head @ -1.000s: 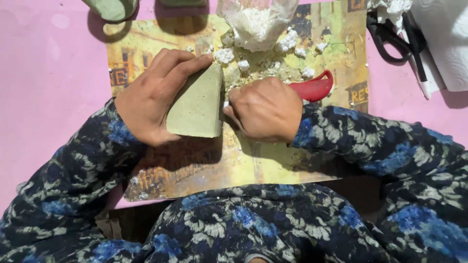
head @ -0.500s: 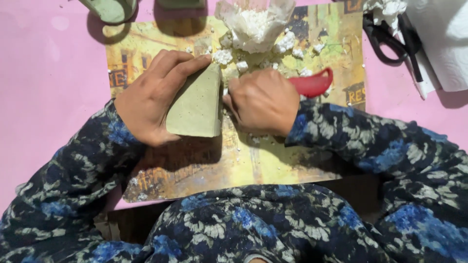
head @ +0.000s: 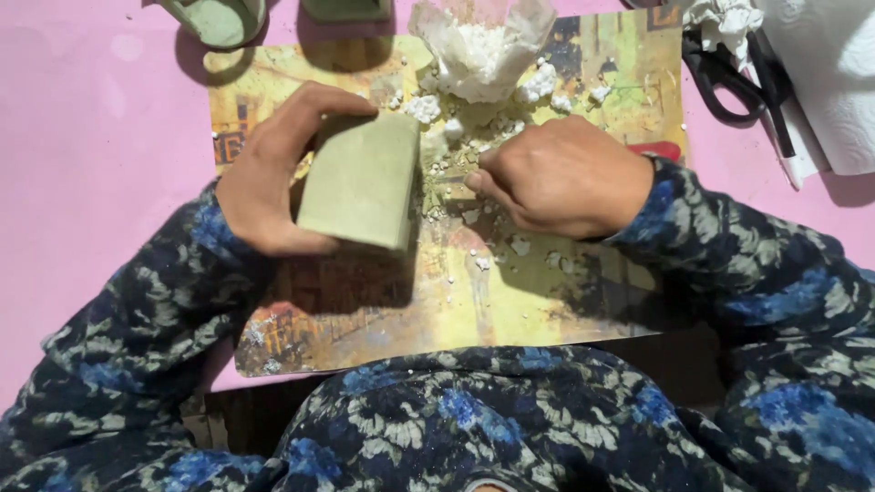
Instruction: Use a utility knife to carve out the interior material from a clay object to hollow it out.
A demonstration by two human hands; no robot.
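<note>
My left hand (head: 273, 178) grips a pale green block (head: 360, 182) that stands on a printed picture sheet (head: 365, 310). My right hand (head: 561, 178) is closed just right of the block, over a red-handled tool (head: 658, 149) whose handle end shows behind the wrist. The tool's working end is hidden under the fingers. White crumbs (head: 474, 219) lie scattered on the sheet between both hands.
A crumpled clear bag of white lumps (head: 478, 46) sits at the sheet's top. Black scissors (head: 738, 77) and white paper towel (head: 825, 73) lie at the top right. Green pieces (head: 219, 18) rest at the top left on the pink table (head: 91, 137).
My right hand has slid right, away from the block's edge, covering more of the red handle. The block now stands more squarely in my left hand.
</note>
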